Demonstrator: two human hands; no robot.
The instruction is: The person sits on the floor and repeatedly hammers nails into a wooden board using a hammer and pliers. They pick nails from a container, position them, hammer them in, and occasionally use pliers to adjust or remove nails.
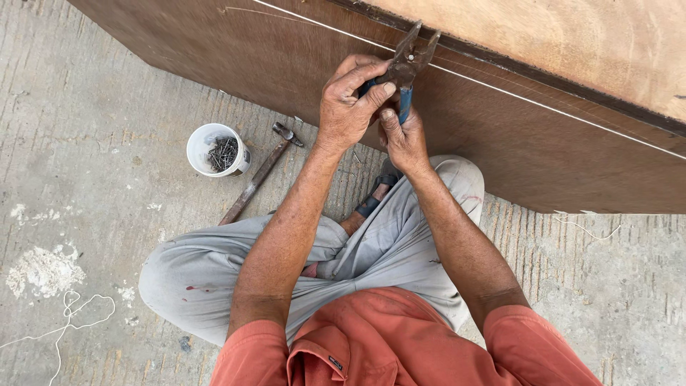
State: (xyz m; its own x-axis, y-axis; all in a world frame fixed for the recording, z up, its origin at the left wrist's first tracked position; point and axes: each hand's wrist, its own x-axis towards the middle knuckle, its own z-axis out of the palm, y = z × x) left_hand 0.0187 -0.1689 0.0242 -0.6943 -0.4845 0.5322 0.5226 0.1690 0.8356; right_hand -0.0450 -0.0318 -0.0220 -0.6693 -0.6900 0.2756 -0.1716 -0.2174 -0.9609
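Observation:
Both my hands hold a pair of pliers (409, 63) with blue handles, its dark jaws pointing up against a brown wooden panel (543, 136). My left hand (350, 100) wraps the upper handle near the pivot. My right hand (402, 139) grips the lower blue handle just below it. The jaws stand slightly apart near a thin white string line (572, 113) that runs along the panel. I sit cross-legged on the concrete floor, knees in grey trousers under my arms.
A white cup (217, 149) full of nails stands on the concrete at the left. Beside it lies a hammer (259, 174) with a wooden handle. Loose white string (71, 314) curls on the floor at the lower left. The panel's edge runs diagonally across the top.

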